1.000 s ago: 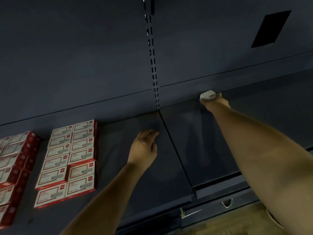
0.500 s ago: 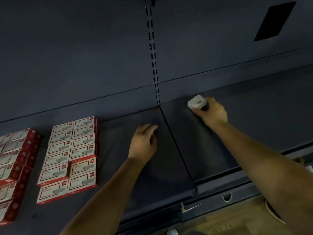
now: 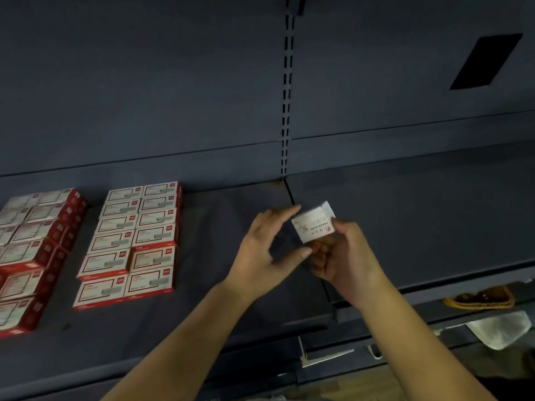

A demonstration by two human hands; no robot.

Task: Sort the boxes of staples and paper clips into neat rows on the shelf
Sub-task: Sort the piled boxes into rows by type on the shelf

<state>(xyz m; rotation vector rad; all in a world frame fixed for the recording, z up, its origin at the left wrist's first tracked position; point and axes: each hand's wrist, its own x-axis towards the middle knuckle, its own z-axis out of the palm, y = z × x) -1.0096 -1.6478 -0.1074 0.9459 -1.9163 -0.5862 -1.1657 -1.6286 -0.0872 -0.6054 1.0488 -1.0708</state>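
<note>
From the head camera, a dark blue shelf (image 3: 231,328) runs across the picture with a tall dark back wall (image 3: 144,82) behind it. A strip of slots (image 3: 286,96) goes up the wall in the middle.

The right hand (image 3: 344,261) holds a small white box of paper clips (image 3: 314,224) up above the shelf, near the line where two shelf boards meet. Its thumb and fingers (image 3: 320,250) are curled round the bottom of the box. The words on the box are upside down.

The left hand (image 3: 263,253) is just beside the box. Its fingers are bent in a wide C shape. The top fingertip is at the left edge of the box, and the thumb tip is near the right hand under the box. I cannot tell if the left hand really touches the box.

On the left part of the shelf, red and white boxes (image 3: 133,238) lie in two neat rows, side by side. More red and white boxes (image 3: 31,247) sit further left, at the edge of the picture.

Under the shelf on the right there is a white cloth (image 3: 500,328) and something woven and yellow (image 3: 483,298).
</note>
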